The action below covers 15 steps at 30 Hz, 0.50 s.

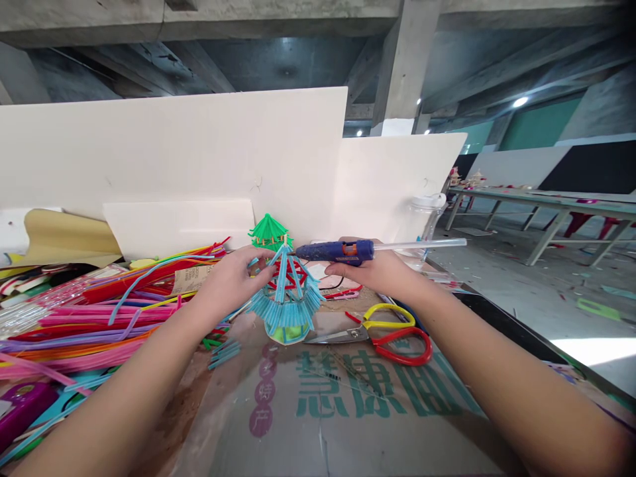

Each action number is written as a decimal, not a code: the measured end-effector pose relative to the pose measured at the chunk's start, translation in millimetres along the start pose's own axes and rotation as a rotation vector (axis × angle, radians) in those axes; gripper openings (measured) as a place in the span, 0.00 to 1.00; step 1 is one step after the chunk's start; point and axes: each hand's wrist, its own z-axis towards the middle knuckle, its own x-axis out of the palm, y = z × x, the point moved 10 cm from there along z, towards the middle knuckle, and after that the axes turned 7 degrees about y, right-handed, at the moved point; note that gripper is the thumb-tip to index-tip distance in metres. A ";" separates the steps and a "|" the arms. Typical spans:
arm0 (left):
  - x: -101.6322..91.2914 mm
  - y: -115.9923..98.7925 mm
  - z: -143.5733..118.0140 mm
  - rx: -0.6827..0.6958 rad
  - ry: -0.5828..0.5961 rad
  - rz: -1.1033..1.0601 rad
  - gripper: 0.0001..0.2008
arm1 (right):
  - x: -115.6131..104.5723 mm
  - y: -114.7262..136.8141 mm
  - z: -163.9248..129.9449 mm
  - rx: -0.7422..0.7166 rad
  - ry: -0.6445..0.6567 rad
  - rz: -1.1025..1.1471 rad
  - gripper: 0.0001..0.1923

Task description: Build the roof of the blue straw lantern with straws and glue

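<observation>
The blue straw-built pagoda roof model looks largely assembled; the left hand pinches its upper rib while the right hand, clamped around a blue hot-glue gun, aims the nozzle at its peak.

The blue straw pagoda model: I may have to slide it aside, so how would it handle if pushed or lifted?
The blue straw pagoda model is probably very light, being built of thin straws. It looks fragile: the fringe of straw pieces could bend or snap off. Tall on a narrow base, it may tip; the left hand steadies it while the right hand holds the glue gun.

Concrete ceiling beams, white partition boards, long tables (far right)
</observation>
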 end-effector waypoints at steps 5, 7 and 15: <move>-0.8 -1.0 -1.1 -0.009 -0.004 0.003 0.16 | -1.1 2.2 -0.4 0.001 0.015 -0.006 0.17; -0.6 -0.8 -0.9 -0.009 -0.004 0.002 0.16 | 0.7 1.7 -0.4 0.003 0.039 -0.007 0.17; -0.2 -0.8 -0.6 -0.002 -0.010 0.013 0.16 | -2.1 3.5 -2.8 0.029 0.016 -0.043 0.18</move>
